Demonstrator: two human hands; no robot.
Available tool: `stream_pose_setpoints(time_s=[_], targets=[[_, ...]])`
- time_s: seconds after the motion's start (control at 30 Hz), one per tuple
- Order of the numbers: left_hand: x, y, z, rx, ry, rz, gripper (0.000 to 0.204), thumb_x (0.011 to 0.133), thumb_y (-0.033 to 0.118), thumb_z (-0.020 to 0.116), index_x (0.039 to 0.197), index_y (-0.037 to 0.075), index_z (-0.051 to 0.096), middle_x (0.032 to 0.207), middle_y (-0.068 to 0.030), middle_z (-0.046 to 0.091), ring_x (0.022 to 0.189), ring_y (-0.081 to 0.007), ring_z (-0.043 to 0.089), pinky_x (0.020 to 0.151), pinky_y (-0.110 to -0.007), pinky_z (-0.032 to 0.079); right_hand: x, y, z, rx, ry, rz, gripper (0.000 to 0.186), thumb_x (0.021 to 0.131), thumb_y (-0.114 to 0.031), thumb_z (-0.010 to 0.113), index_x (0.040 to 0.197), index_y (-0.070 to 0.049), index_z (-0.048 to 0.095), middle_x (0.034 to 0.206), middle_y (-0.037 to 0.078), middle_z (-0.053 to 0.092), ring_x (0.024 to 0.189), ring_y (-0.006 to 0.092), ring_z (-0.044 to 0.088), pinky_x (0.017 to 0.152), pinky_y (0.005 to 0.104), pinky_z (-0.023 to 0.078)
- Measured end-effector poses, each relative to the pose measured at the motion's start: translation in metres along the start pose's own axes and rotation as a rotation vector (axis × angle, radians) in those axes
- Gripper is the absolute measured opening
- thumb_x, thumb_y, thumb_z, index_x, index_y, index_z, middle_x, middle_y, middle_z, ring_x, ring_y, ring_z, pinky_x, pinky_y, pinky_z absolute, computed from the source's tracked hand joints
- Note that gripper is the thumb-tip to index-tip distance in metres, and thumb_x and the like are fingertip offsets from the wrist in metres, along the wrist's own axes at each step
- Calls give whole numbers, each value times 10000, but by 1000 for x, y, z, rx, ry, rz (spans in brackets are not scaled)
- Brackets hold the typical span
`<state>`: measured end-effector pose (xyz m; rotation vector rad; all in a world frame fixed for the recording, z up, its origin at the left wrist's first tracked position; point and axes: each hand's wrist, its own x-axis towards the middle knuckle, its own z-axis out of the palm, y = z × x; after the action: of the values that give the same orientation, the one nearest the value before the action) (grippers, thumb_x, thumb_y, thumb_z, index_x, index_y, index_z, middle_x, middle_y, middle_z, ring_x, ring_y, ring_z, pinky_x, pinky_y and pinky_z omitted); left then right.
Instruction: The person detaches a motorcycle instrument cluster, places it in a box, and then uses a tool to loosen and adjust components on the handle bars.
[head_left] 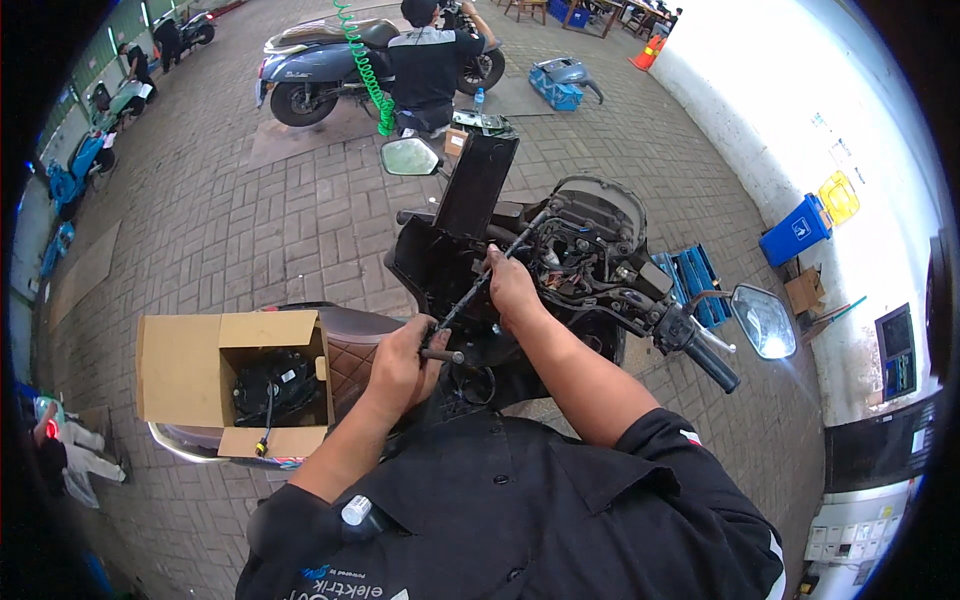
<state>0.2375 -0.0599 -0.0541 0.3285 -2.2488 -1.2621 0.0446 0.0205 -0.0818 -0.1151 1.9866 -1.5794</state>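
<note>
A long T-handle wrench (466, 301) slants across the stripped front of a scooter. My left hand (400, 362) is closed around its handle, and one end of the crossbar sticks out beside the fingers. Farther up the shaft, my right hand (513, 290) grips it with the fingers wrapped round. The wrench's far end reaches the rim of the round headlight housing (600, 208); whether it sits on a fastener I cannot make out. Exposed wiring (560, 262) lies right of the shaft. Beneath it is a black open panel (425, 265).
On the seat stands an open cardboard box (180, 370) holding a black part with a cable. The handlebar grip (712, 365) and a mirror (764, 320) jut out right; another mirror (410, 157) is at the left. A blue toolbox (700, 285) lies beyond. Ahead, a person (425, 65) works by another scooter.
</note>
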Motion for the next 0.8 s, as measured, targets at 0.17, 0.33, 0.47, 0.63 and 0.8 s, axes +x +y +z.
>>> stream_pose_setpoints(time_s=[0.17,0.33,0.47,0.63,0.8], targets=[[-2,-5,4,48,26,128,107,918,74,593,873,-14,554,589,-145,525,489,-247,501,508,-343,411,11,17,-3,-30,32,-81,396,988,-372,466,923,0,585,915,159,605,880,266,541,824,400,419],[-1,-7,5,68,46,224,81,903,48,602,875,-10,553,597,-154,516,510,-323,525,502,-374,410,8,15,2,39,85,-88,348,981,-353,479,885,-34,581,820,103,565,791,216,504,754,365,407],[0,-5,2,150,29,228,86,870,39,628,884,-9,558,666,-187,549,587,-403,545,522,-419,421,2,11,3,259,-22,-60,305,970,-348,494,858,-79,583,759,45,541,711,165,485,685,328,400],[10,1,-9,238,4,309,147,830,66,665,912,-3,564,709,-198,570,679,-420,562,601,-458,438,15,21,4,223,36,-119,302,973,-339,481,837,-91,587,732,38,548,682,166,507,661,325,408],[9,2,-9,265,-69,224,139,832,71,650,915,-8,573,746,-204,579,726,-430,568,649,-462,448,23,28,3,277,0,-84,305,967,-349,479,828,-100,586,719,41,547,669,169,511,665,329,413]])
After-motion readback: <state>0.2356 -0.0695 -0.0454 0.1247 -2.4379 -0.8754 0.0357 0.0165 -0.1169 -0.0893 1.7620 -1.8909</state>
